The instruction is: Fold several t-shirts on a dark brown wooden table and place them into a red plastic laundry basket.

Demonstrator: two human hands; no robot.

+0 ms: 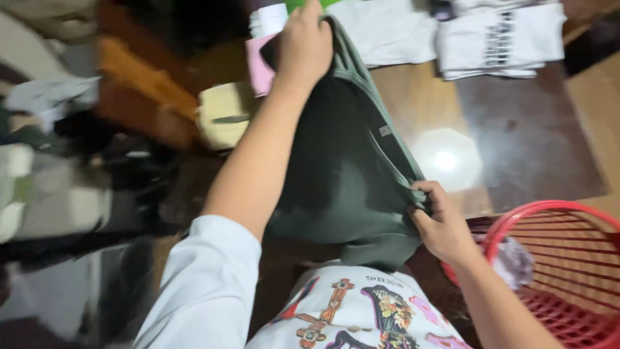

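Observation:
A dark green shirt (345, 168) hangs stretched between my two hands over the wooden table (516, 129). My left hand (303, 45) grips one corner of it, raised high near the top of the view. Lower down, my right hand (439, 223) pinches the shirt's edge beside its collar, close to my body. The shirt's lower part drapes against my white printed top (355, 310).
A red wire basket (568, 258) stands at the lower right with a pale cloth inside. Folded white garments (497, 35) and another white cloth (387, 29) lie at the table's far side. A pink item (258, 64) and a yellowish bundle (223, 113) sit left of the shirt. Blurred clutter fills the left.

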